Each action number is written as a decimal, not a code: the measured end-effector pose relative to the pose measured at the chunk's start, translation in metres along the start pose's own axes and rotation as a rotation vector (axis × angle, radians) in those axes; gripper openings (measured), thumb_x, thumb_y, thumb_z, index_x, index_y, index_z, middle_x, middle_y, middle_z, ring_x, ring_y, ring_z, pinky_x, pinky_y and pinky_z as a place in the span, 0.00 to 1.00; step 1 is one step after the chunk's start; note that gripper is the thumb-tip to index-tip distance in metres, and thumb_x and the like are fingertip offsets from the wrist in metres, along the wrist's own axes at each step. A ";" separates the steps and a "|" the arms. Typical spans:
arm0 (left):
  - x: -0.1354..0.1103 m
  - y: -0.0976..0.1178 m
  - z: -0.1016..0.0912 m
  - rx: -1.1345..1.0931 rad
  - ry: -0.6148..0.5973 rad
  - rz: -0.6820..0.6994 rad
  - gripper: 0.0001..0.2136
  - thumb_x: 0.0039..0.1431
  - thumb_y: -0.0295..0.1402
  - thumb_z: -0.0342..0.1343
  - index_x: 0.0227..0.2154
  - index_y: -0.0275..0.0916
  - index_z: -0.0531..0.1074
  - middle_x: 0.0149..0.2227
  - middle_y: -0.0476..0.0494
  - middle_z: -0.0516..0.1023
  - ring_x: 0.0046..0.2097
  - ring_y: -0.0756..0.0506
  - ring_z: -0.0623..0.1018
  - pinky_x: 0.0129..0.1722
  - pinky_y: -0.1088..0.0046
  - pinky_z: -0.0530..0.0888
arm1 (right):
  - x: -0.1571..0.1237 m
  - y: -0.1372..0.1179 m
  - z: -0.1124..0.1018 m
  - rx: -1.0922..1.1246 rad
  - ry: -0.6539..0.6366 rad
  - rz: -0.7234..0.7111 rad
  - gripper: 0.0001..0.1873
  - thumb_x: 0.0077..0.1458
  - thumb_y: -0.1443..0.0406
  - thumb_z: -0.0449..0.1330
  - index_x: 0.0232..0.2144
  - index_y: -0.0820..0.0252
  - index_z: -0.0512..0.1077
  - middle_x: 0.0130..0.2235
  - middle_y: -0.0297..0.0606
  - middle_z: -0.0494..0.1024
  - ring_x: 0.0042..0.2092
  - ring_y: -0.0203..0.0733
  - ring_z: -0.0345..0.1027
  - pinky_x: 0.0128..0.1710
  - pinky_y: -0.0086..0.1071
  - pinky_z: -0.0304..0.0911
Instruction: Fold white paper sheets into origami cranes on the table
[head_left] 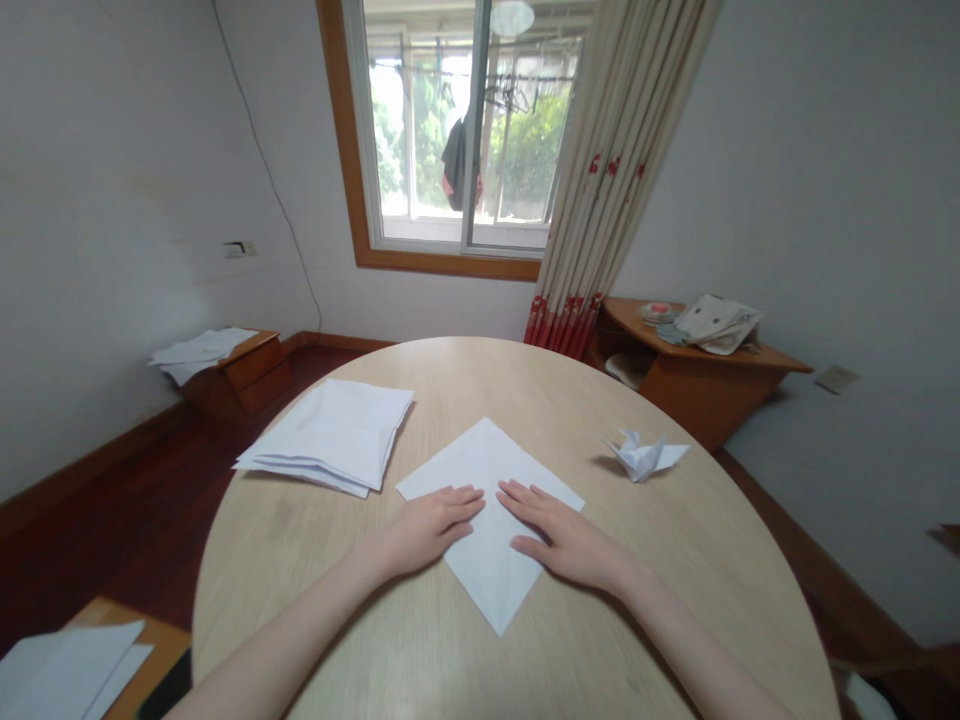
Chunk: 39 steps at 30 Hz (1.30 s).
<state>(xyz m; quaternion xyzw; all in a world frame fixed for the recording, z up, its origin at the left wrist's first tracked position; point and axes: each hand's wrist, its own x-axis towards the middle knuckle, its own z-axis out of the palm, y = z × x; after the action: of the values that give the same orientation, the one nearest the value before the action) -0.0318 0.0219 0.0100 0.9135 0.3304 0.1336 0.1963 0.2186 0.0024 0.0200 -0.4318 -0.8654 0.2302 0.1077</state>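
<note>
A square sheet of white paper (491, 450) lies flat on the round wooden table (570, 660), turned so one corner points toward me. Faint crease lines cross its middle. My left hand (427, 525) rests palm down on its left part, fingers stretched toward the centre. From the other side my right hand (562, 535) lies flat on the right part, fingers extended and slightly apart. The fingertips of the two hands are close but do not touch. A folded paper crane (640, 457) stands to the right, beyond my right hand.
At the table's left rear lies a stack of white paper sheets (337, 430). More sheets (75, 665) are on a wooden surface at lower left, and others on a small cabinet (251, 372). A corner desk (705, 380) holding a cloth bag (718, 323) stands behind right, near the curtain (600, 200).
</note>
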 end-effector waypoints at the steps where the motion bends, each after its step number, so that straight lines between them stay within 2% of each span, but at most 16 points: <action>1: 0.000 0.000 -0.002 -0.018 -0.025 -0.003 0.20 0.66 0.32 0.48 0.60 0.43 0.61 0.62 0.44 0.61 0.63 0.47 0.60 0.63 0.63 0.56 | 0.000 0.000 -0.001 0.011 -0.012 0.000 0.32 0.60 0.53 0.53 0.63 0.53 0.52 0.66 0.40 0.49 0.66 0.46 0.42 0.65 0.47 0.39; 5: -0.001 0.000 -0.009 -0.069 -0.103 -0.016 0.27 0.61 0.42 0.54 0.62 0.43 0.56 0.64 0.42 0.56 0.65 0.43 0.56 0.64 0.59 0.52 | -0.001 0.002 -0.003 0.025 -0.048 0.007 0.41 0.54 0.47 0.58 0.64 0.54 0.51 0.66 0.42 0.48 0.67 0.48 0.40 0.66 0.47 0.37; 9: -0.001 0.000 -0.011 -0.074 -0.145 -0.013 0.42 0.49 0.53 0.61 0.63 0.39 0.54 0.64 0.37 0.54 0.65 0.40 0.55 0.64 0.56 0.50 | -0.001 0.002 -0.003 0.006 -0.104 0.025 0.53 0.44 0.43 0.63 0.65 0.57 0.47 0.67 0.45 0.44 0.67 0.50 0.36 0.66 0.47 0.33; 11: -0.002 0.000 -0.012 -0.071 -0.154 -0.003 0.48 0.43 0.55 0.63 0.63 0.37 0.53 0.65 0.34 0.53 0.65 0.39 0.54 0.64 0.56 0.50 | 0.000 0.000 -0.004 -0.002 -0.140 0.035 0.58 0.40 0.42 0.65 0.65 0.59 0.45 0.67 0.46 0.41 0.68 0.51 0.34 0.66 0.48 0.31; 14: -0.002 0.001 -0.012 -0.075 -0.157 0.007 0.51 0.37 0.56 0.65 0.63 0.36 0.53 0.65 0.33 0.52 0.65 0.37 0.55 0.64 0.55 0.48 | 0.000 -0.002 -0.005 -0.009 -0.186 0.055 0.62 0.38 0.42 0.65 0.65 0.64 0.42 0.68 0.48 0.38 0.68 0.52 0.29 0.66 0.48 0.29; 17: -0.002 0.001 -0.011 -0.081 -0.149 0.009 0.52 0.35 0.56 0.65 0.63 0.37 0.54 0.65 0.33 0.53 0.65 0.36 0.55 0.64 0.54 0.48 | 0.000 -0.004 -0.006 -0.004 -0.210 0.067 0.64 0.37 0.43 0.66 0.65 0.66 0.41 0.68 0.49 0.37 0.68 0.53 0.27 0.66 0.48 0.27; 23: -0.002 0.002 -0.012 -0.093 -0.142 0.011 0.53 0.34 0.56 0.66 0.63 0.37 0.54 0.64 0.33 0.53 0.65 0.36 0.56 0.64 0.55 0.48 | 0.000 -0.007 -0.008 0.013 -0.209 0.070 0.64 0.36 0.44 0.67 0.65 0.66 0.42 0.68 0.49 0.37 0.68 0.53 0.28 0.66 0.49 0.27; 29: -0.004 0.004 -0.015 -0.111 -0.110 -0.021 0.47 0.38 0.55 0.65 0.60 0.38 0.59 0.63 0.35 0.56 0.64 0.37 0.58 0.64 0.56 0.51 | 0.000 -0.008 -0.008 0.027 -0.189 0.078 0.64 0.34 0.42 0.67 0.65 0.65 0.44 0.67 0.49 0.39 0.68 0.53 0.30 0.66 0.49 0.28; 33: -0.005 0.008 -0.018 -0.130 -0.071 -0.048 0.41 0.42 0.54 0.63 0.58 0.39 0.63 0.62 0.37 0.61 0.63 0.39 0.60 0.64 0.59 0.54 | -0.002 -0.008 -0.010 0.049 -0.142 0.075 0.59 0.35 0.41 0.66 0.64 0.61 0.51 0.67 0.49 0.44 0.67 0.54 0.35 0.65 0.51 0.32; 39: -0.005 0.009 -0.020 -0.135 -0.032 -0.071 0.36 0.44 0.53 0.64 0.56 0.43 0.66 0.60 0.41 0.65 0.62 0.40 0.64 0.62 0.61 0.57 | -0.005 -0.005 -0.010 0.050 -0.057 0.051 0.50 0.39 0.41 0.64 0.60 0.56 0.60 0.65 0.46 0.52 0.66 0.56 0.44 0.64 0.52 0.41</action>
<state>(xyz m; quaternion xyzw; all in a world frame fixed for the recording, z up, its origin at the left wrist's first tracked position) -0.0384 0.0174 0.0314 0.8878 0.3498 0.1338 0.2674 0.2222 -0.0013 0.0317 -0.4440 -0.8509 0.2667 0.0877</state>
